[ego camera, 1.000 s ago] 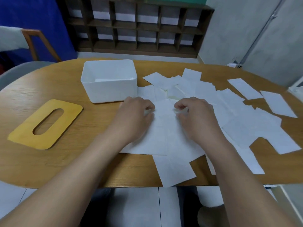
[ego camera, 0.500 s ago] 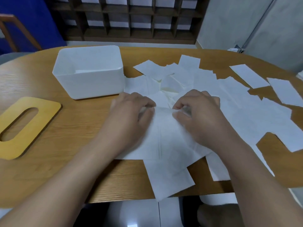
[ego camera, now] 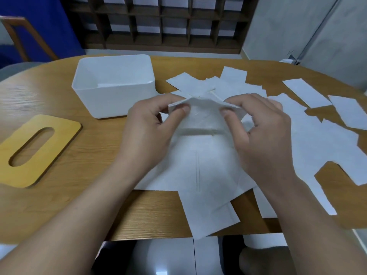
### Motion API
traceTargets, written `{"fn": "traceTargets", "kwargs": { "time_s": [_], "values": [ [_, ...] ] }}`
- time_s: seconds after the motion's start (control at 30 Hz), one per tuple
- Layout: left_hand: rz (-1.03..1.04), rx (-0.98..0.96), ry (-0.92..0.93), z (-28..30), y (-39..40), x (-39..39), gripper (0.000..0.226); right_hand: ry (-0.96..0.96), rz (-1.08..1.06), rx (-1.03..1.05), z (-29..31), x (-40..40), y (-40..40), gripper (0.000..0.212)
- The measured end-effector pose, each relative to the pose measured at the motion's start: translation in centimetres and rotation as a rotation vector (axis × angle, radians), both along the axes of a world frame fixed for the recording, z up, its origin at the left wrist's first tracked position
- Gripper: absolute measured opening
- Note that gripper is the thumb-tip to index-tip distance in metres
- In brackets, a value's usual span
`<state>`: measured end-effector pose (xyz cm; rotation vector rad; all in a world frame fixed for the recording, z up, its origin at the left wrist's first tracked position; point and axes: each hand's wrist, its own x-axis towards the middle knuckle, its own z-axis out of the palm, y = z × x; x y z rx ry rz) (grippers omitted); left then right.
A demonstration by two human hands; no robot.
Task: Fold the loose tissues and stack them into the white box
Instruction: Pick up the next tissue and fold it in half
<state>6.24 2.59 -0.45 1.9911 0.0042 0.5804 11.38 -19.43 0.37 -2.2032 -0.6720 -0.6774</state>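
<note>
I see both forearms reach in from 6 o'clock, angled toward each other over the tabletop (ego camera: 49, 108). The left hand (ego camera: 147, 132) pinches the far left corner of a tissue (ego camera: 202, 120) between thumb and forefinger, its other fingers curled underneath. The right hand (ego camera: 264, 135) pinches the far right corner the same way, thumb on top, its remaining fingers loosely bent toward the palm. Between them the far edge of the tissue is lifted off the tabletop and bowed toward me, while its near part lies flat between the wrists.

More loose tissues (ego camera: 317, 139) lie scattered and overlapping from 12 o'clock round to 3 o'clock of the hands, some poking over the near edge at 6 o'clock. The white box (ego camera: 111, 100) stands at 10 o'clock of the hands, open on top, just beside the pile; I cannot tell what lies inside it. A yellow lid (ego camera: 47, 155) with an oval slot lies flat at 9 o'clock.
</note>
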Motion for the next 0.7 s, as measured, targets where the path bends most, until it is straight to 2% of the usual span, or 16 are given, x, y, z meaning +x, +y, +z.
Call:
{"fn": "traceTargets", "kwargs": {
  "time_s": [0.1, 0.23, 0.47, 0.6, 0.7],
  "values": [
    [-0.016, -0.025, 0.042, 0.5, 1.2, -1.3, 0.014, 0.223, 0.084, 0.14, 0.5, -0.8, 0.7, 0.011],
    [0.01, 0.011, 0.113, 0.1, 3.7, -3.3, 0.018, 0.456, 0.165, 0.173, 0.2, -1.5, 2.1, 0.004],
    [0.038, 0.118, 0.282, -0.4, 6.2, -6.3, 0.038, 0.532, 0.19, -0.064, -0.6, -3.7, 4.0, 0.016],
    [0.032, 0.145, 0.365, -0.7, 6.3, -7.1, 0.022, 0.501, 0.17, -0.27, -0.7, -4.2, 4.5, 0.025],
    [0.038, 0.358, 0.437, -0.7, 6.3, -7.3, 0.012, 0.488, 0.161, -0.402, -0.7, -4.2, 4.4, 0.025]
  ]
}}
